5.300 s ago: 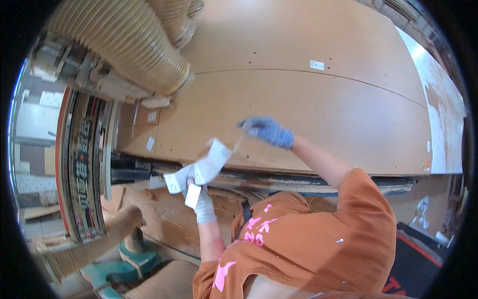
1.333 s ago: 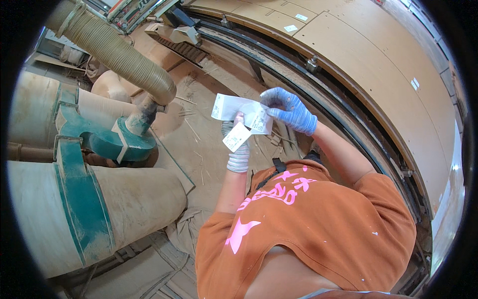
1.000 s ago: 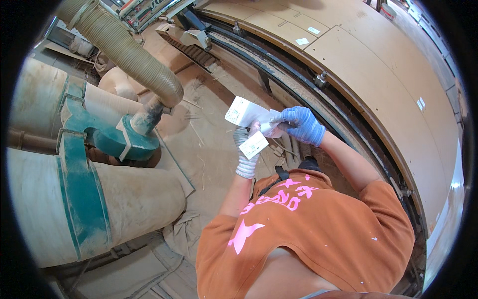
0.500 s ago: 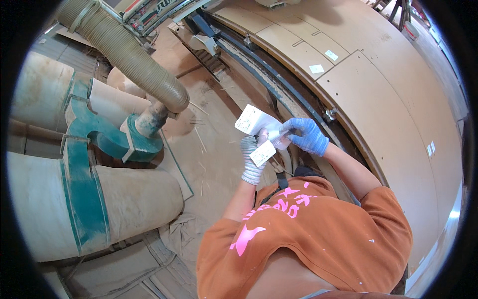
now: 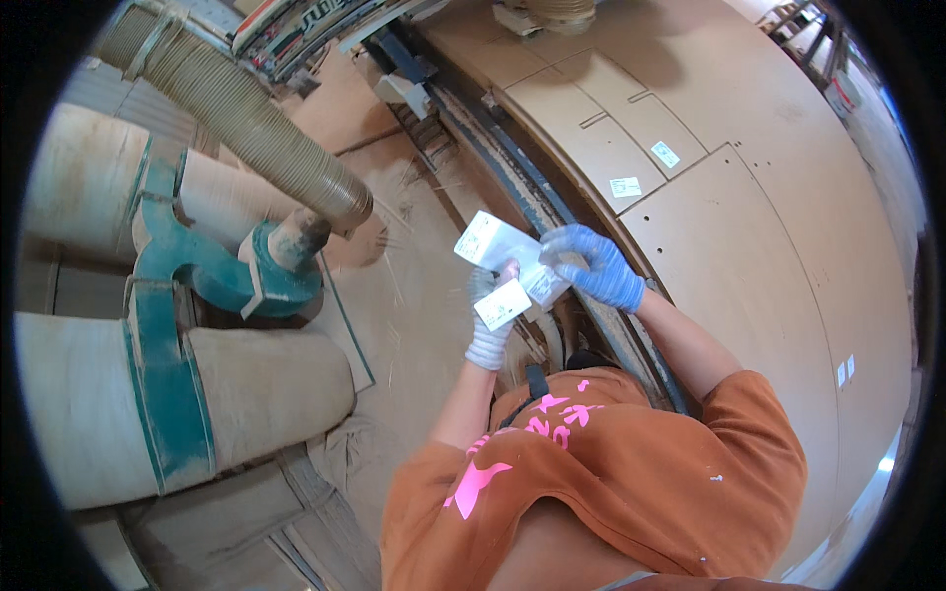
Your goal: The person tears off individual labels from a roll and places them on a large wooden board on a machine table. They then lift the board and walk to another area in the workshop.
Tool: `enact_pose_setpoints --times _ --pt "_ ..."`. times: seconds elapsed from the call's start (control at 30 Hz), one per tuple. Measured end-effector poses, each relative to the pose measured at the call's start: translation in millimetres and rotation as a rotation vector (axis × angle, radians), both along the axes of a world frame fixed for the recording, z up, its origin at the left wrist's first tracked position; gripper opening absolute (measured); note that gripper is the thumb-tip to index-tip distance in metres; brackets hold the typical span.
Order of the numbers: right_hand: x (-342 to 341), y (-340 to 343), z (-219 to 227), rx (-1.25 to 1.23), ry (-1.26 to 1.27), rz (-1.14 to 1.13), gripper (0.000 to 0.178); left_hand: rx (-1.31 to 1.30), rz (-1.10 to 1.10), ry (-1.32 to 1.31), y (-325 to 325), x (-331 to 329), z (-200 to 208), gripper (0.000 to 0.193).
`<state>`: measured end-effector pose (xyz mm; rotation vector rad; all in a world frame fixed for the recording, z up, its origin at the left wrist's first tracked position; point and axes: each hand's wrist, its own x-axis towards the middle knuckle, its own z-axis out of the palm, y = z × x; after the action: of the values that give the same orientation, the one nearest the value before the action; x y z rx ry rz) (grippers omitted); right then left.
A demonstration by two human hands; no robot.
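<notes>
A strip of white printed labels [image 5: 512, 246] hangs folded between my hands, in front of my body. My left hand [image 5: 487, 340], in a whitish striped glove, is closed around its lower part, the thumb on top. One loose-looking label end [image 5: 503, 304] covers some of those fingers. My right hand [image 5: 597, 268], in a blue glove, pinches the strip's right side; its fingertips partly hide what they grip. Beside my right hand lies a large brown board [image 5: 729, 256] on the machine bed, cut into panels.
Several white labels, such as this one [image 5: 625, 187], are stuck on the board. A metal machine rail [image 5: 512, 158] runs along the board's left edge. On the left stand a green dust-collector frame [image 5: 197, 266], pale dust bags [image 5: 266, 394] and a ribbed hose [image 5: 246, 123].
Both hands have shifted slightly left in the picture with the label strip. My right fingers have moved along the strip, and more of its lower printed part shows. The view has tilted a little.
</notes>
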<state>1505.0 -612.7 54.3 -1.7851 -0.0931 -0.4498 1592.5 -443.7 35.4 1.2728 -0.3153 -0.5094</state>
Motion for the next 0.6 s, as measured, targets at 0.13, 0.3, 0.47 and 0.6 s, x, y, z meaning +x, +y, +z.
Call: enact_pose_setpoints --times 0.13,0.3,0.47,0.6 --pt "16.0 -15.6 3.5 0.190 0.075 -0.005 0.028 0.002 0.061 -0.022 -13.9 3.5 6.0 0.027" --pt "34.6 -29.8 12.7 0.354 0.100 0.134 0.035 0.057 -0.015 -0.046 -22.9 -2.3 14.6 0.026" --pt "51.4 -47.9 15.1 0.355 0.209 0.243 0.030 0.194 -0.119 -0.009 -37.5 -0.9 12.8 0.026" --pt "61.5 -67.5 12.1 0.344 0.233 0.230 0.023 0.232 -0.121 -0.038 -52.9 4.8 13.5 0.028"
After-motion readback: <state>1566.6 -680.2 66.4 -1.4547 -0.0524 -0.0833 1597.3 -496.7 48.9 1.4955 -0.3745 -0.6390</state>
